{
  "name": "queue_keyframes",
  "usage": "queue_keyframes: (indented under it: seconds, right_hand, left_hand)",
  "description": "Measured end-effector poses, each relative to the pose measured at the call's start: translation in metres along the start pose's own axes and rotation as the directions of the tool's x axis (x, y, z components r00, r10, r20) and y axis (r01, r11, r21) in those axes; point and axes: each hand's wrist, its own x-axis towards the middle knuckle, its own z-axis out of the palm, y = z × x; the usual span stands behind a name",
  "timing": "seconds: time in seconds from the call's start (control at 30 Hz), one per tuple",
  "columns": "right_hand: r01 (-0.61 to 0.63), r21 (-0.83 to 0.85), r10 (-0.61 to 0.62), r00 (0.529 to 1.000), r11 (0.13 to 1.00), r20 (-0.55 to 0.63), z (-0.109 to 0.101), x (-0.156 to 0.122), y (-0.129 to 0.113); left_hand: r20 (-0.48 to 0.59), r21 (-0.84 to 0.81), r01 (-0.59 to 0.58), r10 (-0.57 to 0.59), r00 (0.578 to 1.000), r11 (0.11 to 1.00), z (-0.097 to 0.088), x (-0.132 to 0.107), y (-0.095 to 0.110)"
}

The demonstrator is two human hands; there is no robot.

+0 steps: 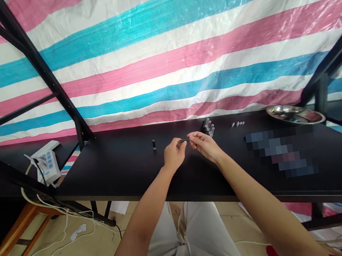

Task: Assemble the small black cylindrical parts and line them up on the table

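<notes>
Above the black table my left hand and my right hand meet, fingertips close together. Both are closed in a pinch around a small dark piece, mostly hidden by the fingers, so its kind is unclear. To the left of them a small black cylinder with a pale band stands upright. Just behind my right hand sits a cluster of small clear and black tubes. Farther right lie several tiny shiny pieces.
A round metal tray rests at the table's back right, with a blurred-out patch before it. Black metal posts frame the table in front of a striped sheet. A white power strip and cables are on the left.
</notes>
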Motion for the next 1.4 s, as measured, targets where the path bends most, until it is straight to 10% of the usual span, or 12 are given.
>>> queue_keyframes:
  seconds: [1.03,1.4]
  right_hand:
    - [0.002,-0.249,0.031,0.991,0.969,0.128,-0.005,-0.002,0.003]
    - [-0.107,-0.501,0.224,0.958,0.859,0.181,-0.009,-0.009,-0.011]
  left_hand:
    - [-0.163,-0.275,0.269,-0.32,0.933,0.923,-0.009,0.006,0.004]
    - [-0.116,-0.12,0.104,-0.118,0.986,0.987,-0.005,0.004,0.005]
